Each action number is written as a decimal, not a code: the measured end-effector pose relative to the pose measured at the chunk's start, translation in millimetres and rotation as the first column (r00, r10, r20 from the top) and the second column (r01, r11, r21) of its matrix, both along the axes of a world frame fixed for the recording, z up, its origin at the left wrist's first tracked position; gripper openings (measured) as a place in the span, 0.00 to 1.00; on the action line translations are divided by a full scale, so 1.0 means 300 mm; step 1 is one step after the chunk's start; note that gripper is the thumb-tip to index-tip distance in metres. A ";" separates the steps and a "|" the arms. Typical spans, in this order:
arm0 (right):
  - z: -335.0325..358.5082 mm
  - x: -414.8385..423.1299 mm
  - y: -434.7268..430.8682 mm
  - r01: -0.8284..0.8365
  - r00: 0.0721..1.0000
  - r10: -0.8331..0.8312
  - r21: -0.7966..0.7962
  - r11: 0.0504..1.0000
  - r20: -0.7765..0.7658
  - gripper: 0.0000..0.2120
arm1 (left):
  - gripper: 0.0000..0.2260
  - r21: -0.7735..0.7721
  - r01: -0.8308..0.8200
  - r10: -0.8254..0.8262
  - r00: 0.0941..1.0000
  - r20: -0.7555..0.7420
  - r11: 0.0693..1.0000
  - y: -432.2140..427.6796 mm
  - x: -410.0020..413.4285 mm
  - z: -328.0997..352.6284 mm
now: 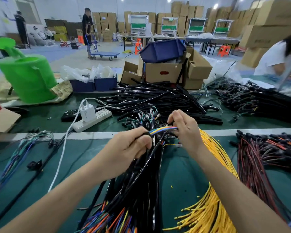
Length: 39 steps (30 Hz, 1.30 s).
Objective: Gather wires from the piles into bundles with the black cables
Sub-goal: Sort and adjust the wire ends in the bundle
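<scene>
My left hand (129,147) grips a black cable (138,167) at its end, where several coloured wires (163,129) (blue, yellow, orange) stick out. My right hand (185,130) pinches the far ends of those coloured wires. Under my hands lies a heap of black cables (134,195) with coloured wire ends fanning out at the near edge. A pile of yellow wires (212,197) lies just right of it, partly under my right forearm. A pile of red and black wires (259,158) sits at the right.
Black tubing (158,98) is heaped on the far side of the green table (183,174). A white power strip (92,120) with a charger lies left of centre. Loose blue-green wires (22,148) sit far left, near a green watering can (27,78) and cardboard boxes (163,71). A person (275,58) works at the right.
</scene>
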State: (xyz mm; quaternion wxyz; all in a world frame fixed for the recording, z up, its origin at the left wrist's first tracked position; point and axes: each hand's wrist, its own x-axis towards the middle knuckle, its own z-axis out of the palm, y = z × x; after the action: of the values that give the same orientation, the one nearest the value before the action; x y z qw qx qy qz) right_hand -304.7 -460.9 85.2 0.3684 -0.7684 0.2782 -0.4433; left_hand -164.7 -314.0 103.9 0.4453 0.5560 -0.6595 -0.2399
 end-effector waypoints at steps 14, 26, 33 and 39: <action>0.064 0.116 0.150 -0.203 0.946 0.009 -0.571 0.795 -0.323 0.23 | 0.12 0.109 -0.171 0.136 0.952 0.273 0.979 0.045 0.027 0.037; -0.030 -0.019 0.065 -0.281 0.834 0.072 -0.309 0.908 -0.548 0.30 | 0.12 0.239 -0.196 0.123 0.949 0.291 0.951 0.120 0.084 -0.003; 0.024 -0.045 0.117 -0.417 0.704 -0.077 -0.499 0.760 -0.706 0.27 | 0.11 0.290 -0.105 -0.020 0.917 0.398 0.951 0.076 0.028 -0.019; 0.047 -0.064 0.126 -0.424 0.718 0.013 -0.422 0.802 -0.696 0.22 | 0.13 0.313 -0.080 -0.046 0.926 0.376 0.946 0.075 0.007 -0.008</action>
State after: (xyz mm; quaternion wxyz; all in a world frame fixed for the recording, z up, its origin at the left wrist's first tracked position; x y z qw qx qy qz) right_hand -323.9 -423.0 99.5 0.0582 -0.9748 0.1519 -0.1528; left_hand -162.7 -291.6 101.4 0.2150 0.6629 -0.6797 -0.2288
